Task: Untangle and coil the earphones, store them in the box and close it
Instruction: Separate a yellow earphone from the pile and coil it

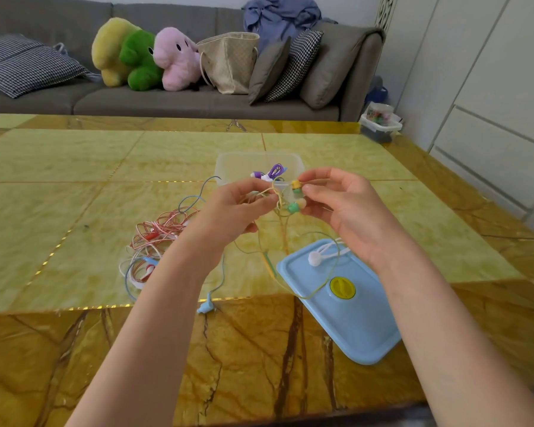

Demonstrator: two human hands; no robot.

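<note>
Both hands are raised over the table's middle with yellow-green earphones (294, 206) between them. My left hand (228, 211) pinches the thin yellow cord, and my right hand (339, 204) pinches the earbud ends. The cord hangs down and loops over the blue lid (342, 315). Behind my hands stands the clear box (228, 161), holding coiled purple earphones (273, 172). A tangle of red-and-white earphones (161, 232) lies to the left, with a blue earphone cord (210, 300) trailing through it. White earphones (316, 257) rest on the lid.
The work surface is a glossy yellow marble table (74, 180). A grey sofa (198, 100) with plush toys, a beige bag and cushions runs behind it. A small bin (379, 124) sits on the floor at the table's far right corner.
</note>
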